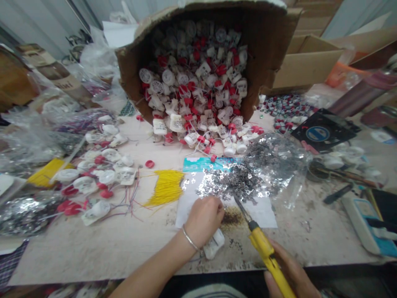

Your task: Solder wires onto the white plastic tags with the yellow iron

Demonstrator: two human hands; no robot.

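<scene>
My left hand [205, 219] is closed over the white sheet [266, 213], its fingertips turned down so that anything in them is hidden. Just below it lies a white plastic part [214, 244], partly covered by the hand. A yellow soldering iron or similar tool [263, 246] is in my right hand [288, 269], fingers wrapped round its body. The tool's tip reaches the heap of small shiny metal pieces [243, 178] on the sheet. Brown crumbs [232, 217] lie between my left hand and the tool.
A tipped cardboard box [263, 74] spills white and red parts across the back. Yellow wires [169, 188] lie left of the sheet, beside more wired white parts [107, 176]. Rightward are a plastic bag [288, 178], a black box [325, 130] and a blue-white device [366, 223].
</scene>
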